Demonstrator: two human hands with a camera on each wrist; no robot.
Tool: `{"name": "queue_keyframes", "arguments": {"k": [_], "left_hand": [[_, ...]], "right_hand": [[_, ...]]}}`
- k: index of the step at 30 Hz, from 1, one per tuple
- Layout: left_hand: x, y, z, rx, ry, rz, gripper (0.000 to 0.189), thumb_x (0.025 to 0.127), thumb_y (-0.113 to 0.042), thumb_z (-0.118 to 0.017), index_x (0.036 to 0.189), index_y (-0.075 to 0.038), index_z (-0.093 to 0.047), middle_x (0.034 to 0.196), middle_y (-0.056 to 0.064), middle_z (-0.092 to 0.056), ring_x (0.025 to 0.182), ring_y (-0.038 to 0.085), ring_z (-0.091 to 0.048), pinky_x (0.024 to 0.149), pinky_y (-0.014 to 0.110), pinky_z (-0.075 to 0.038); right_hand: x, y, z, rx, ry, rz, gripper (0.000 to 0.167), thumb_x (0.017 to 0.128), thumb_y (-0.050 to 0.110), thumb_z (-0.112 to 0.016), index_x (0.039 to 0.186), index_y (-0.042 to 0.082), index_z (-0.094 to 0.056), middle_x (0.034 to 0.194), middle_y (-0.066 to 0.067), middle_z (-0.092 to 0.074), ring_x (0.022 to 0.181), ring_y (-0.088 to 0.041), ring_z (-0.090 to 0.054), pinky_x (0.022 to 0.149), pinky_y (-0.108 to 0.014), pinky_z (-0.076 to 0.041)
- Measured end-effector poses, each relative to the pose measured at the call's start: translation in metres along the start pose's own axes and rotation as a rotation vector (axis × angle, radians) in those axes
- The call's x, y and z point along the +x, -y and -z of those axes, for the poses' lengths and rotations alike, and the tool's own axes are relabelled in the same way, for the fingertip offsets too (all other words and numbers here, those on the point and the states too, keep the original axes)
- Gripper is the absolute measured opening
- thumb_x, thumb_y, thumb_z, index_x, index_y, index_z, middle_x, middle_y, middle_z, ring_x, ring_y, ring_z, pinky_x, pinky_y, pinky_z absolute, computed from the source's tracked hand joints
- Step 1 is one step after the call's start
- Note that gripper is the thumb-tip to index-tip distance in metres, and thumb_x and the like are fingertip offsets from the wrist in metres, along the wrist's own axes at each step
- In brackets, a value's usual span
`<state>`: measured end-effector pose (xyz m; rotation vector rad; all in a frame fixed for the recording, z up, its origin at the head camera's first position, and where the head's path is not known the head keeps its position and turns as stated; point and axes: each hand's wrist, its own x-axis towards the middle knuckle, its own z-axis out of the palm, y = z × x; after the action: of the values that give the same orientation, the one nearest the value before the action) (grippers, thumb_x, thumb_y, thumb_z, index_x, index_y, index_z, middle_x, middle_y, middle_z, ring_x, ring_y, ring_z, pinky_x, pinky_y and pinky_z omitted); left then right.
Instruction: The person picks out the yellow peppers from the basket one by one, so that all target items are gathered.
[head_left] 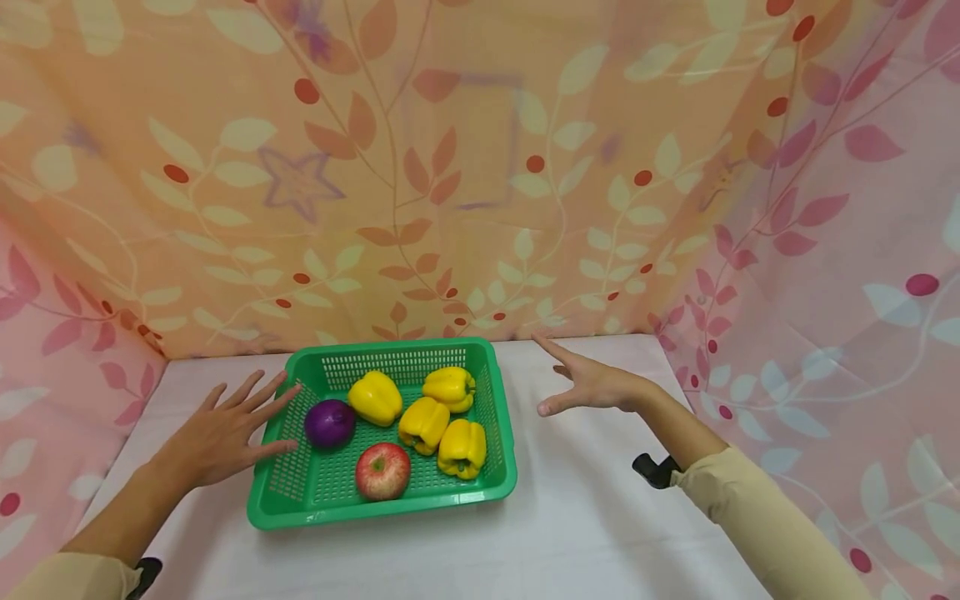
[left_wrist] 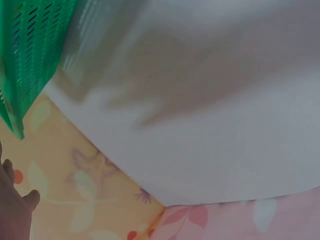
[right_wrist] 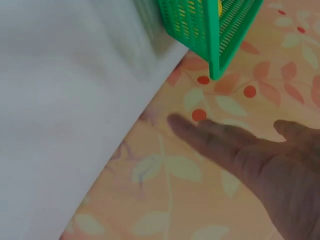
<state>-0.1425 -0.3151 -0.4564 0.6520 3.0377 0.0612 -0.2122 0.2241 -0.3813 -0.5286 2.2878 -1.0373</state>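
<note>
Your bare left grip (head_left: 217, 437) hovered by the left wall of the green rectangular perforated plastic basket (head_left: 337, 513), fingers splayed wide, hold of nothing; its fingertips overlapped the rim in the head view, contact couldn't be told. Your bare right grip (head_left: 596, 383) hung right of the basket, clear of it, thumb and index finger spread well apart, also holding nothing.

Basket sat on the white cloth-covered surface (head_left: 570, 533), left of centre. Inside: a round, glossy purple vegetable (head_left: 330, 423) at left, a round red-and-pale-streaked apple (head_left: 382, 472) near the front wall, plus four blocky yellow bell peppers: one (head_left: 376, 398) back-centre, one (head_left: 448, 389) back-right, one (head_left: 424, 425) mid-basket, one (head_left: 462, 449) near the right wall. The last three were bunched together.

You wore long beige sleeves (head_left: 757, 508). Orange leaf-print fabric (head_left: 480, 275) stood behind, pink leaf-print fabric (head_left: 847, 325) at the sides.
</note>
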Motion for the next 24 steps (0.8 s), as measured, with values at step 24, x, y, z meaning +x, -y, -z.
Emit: {"name": "queue_keyframes", "arguments": {"k": [24], "left_hand": [[0.001,0.009,0.000,-0.149,0.127,0.032,0.092,0.082,-0.067,-0.065,0.155,-0.020,-0.036,0.159,0.019,-0.031,0.141,0.054,-0.025,0.104,0.079,-0.017]], "right_hand": [[0.033,0.037,-0.048,0.383,0.208,-0.060,0.099,0.088,0.028,-0.077,0.161,0.029,-0.010,0.167,-0.012,-0.007,0.150,-0.039,-0.017,0.104,-0.052,-0.046]]}}
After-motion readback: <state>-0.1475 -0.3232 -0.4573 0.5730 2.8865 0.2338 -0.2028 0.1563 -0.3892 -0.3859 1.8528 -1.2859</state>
